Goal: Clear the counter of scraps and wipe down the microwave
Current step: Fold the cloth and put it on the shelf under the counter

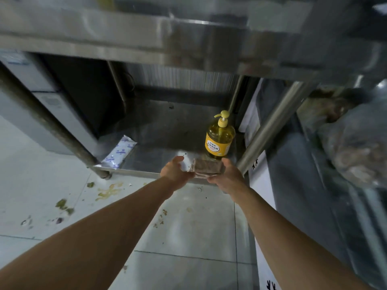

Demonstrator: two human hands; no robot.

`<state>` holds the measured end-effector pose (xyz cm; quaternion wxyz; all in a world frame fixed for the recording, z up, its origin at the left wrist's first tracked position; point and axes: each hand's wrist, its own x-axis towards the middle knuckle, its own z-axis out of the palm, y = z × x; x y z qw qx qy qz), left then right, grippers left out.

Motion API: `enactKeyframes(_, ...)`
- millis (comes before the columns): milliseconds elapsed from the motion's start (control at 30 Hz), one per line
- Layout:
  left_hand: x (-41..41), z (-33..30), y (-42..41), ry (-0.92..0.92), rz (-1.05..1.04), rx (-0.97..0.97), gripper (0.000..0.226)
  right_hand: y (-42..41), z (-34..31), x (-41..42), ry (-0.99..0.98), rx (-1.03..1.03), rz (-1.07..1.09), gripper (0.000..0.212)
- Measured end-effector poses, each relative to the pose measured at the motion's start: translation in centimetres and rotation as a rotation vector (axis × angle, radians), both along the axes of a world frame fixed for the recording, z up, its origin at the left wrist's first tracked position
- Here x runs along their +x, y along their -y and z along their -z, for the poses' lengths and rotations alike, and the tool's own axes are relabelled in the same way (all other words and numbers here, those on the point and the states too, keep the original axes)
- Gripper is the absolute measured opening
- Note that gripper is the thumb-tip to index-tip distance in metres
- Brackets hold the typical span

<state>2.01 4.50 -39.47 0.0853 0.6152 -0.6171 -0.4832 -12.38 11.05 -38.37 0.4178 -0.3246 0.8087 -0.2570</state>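
2 bare forearms reached from 6 o'clock toward a steel table's lower shelf [159, 158]. The tiled floor [188, 237] carried green and yellow food scraps [109, 192] at 8 o'clock. A yellow pump bottle [219, 141] stood at 1 o'clock, just behind a folded brown cloth [207, 168] at the shelf's front edge. The left hand [174, 171] and right hand [227, 176] flanked the cloth, fingers curled at its ends. A printed packet [119, 152] lay at 10 o'clock.

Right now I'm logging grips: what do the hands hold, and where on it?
A folded cloth, held at the shelf's front edge: left hand at its left end, right hand gripping its right end.
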Motion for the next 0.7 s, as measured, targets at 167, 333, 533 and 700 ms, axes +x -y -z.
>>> enactKeyframes(167,1.8,-8.3,-2.0,-0.006,-0.015,-0.013,0.062,-2.1,-7.3,1.6,0.014,-0.002,-0.021,0.076)
enactKeyframes(333,3.3,-16.6,-3.4,-0.063,-0.022,0.020,0.063,-3.8,-14.9,2.9,0.055,-0.033,-0.023,0.081)
enactKeyframes(533,4.5,-26.2,-4.7,-0.078,0.066,0.004,0.059,-5.7,-24.1,3.6,0.072,-0.078,-0.012,0.080)
enactKeyframes(700,4.5,-33.0,-5.0,-0.134,0.100,-0.005,0.062,-6.4,-30.9,3.2,0.070,-0.131,-0.006,0.079)
